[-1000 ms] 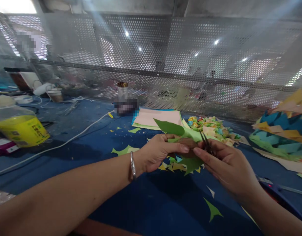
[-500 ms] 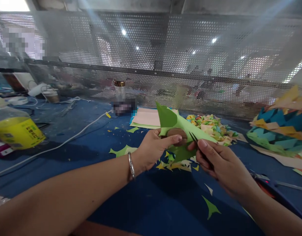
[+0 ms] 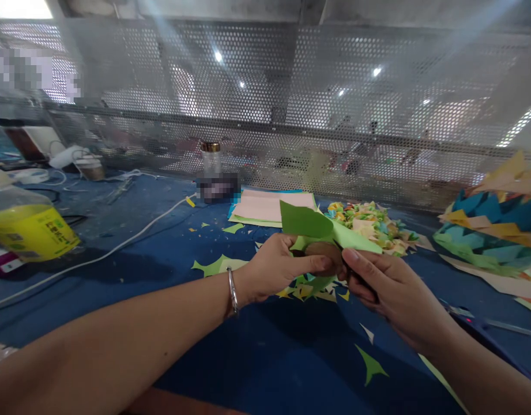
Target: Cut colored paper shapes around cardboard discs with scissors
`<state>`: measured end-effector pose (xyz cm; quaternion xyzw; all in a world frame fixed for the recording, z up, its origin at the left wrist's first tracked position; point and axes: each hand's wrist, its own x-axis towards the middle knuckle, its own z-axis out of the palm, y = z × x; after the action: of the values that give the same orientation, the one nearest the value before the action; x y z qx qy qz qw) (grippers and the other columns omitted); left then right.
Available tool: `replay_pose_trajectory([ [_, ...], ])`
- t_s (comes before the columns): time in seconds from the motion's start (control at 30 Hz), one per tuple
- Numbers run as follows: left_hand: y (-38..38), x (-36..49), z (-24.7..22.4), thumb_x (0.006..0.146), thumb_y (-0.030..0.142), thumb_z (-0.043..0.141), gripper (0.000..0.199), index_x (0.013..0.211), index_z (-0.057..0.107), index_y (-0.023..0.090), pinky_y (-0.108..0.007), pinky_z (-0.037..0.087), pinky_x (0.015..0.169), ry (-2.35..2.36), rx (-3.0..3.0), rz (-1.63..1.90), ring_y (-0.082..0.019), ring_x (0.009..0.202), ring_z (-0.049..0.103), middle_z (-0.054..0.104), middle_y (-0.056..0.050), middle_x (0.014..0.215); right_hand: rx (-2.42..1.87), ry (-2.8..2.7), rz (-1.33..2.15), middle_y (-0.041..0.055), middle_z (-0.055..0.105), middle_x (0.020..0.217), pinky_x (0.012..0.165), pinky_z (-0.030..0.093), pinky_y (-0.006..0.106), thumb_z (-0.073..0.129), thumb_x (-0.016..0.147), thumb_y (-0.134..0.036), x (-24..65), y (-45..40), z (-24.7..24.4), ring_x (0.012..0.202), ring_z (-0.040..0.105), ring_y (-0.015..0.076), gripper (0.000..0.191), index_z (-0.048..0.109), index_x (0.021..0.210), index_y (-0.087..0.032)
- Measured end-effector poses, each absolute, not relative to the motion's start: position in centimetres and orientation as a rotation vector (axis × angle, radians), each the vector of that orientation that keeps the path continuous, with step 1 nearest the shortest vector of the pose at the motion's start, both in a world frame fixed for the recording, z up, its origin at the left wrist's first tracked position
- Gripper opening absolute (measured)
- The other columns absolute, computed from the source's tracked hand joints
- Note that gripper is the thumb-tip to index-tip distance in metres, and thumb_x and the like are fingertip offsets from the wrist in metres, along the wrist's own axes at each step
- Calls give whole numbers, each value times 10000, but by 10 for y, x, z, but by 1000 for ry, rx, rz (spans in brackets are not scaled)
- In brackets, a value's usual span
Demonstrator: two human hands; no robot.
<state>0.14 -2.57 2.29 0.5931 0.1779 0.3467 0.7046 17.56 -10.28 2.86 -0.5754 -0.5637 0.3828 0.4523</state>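
Note:
A curled sheet of light green paper (image 3: 307,222) is in my left hand (image 3: 274,266), pressed together with a round brown disc (image 3: 322,252) under the thumb. My right hand (image 3: 386,282) grips dark, thin-bladed scissors (image 3: 339,246) at the disc's right edge. Most of the blades are hidden by the paper and fingers, and the handles are inside the palm. Below the hands, green and yellow paper scraps (image 3: 300,293) lie on the blue tabletop (image 3: 256,357). A green offcut (image 3: 371,366) is nearer to me.
Behind the hands lie a stack of pink paper (image 3: 269,204) and a heap of small folded paper pieces (image 3: 373,222). A layered paper-petal piece (image 3: 485,230) stands right. Left are a yellow-labelled bottle (image 3: 31,230) and a white cable (image 3: 131,239). A perforated metal screen (image 3: 256,104) rises behind.
The green paper has tipped lower and to the right, and the disc has moved slightly right and down with it. The scissor blades, apart and visible before, are now mostly hidden at the paper.

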Motion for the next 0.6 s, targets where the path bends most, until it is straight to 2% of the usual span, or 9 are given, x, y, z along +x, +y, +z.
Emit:
replay_pose_trajectory([
  [0.27, -28, 0, 30, 653, 240, 856, 186, 792, 766, 155, -297, 501, 871, 384, 1384, 782, -161, 829, 648, 731, -39, 830, -1429, -1426, 950, -89, 268, 455, 379, 133, 225, 603, 740, -884, 180, -102, 26, 417, 189, 78, 671, 542, 626, -225],
  [0.47, -27, -2, 34, 614, 230, 884, 174, 682, 741, 158, -282, 476, 835, 343, 1410, 773, -139, 748, 576, 645, -6, 701, -1424, -1414, 937, -84, 282, 453, 394, 153, 220, 646, 731, -860, 181, -101, 25, 426, 206, 73, 667, 567, 612, -209],
  [0.6, -25, -2, 32, 606, 240, 884, 185, 711, 755, 159, -296, 473, 821, 366, 1402, 761, -141, 736, 563, 664, -14, 740, -1421, -1420, 944, -84, 274, 463, 402, 154, 225, 652, 737, -854, 182, -101, 25, 431, 212, 72, 668, 554, 597, -207],
])
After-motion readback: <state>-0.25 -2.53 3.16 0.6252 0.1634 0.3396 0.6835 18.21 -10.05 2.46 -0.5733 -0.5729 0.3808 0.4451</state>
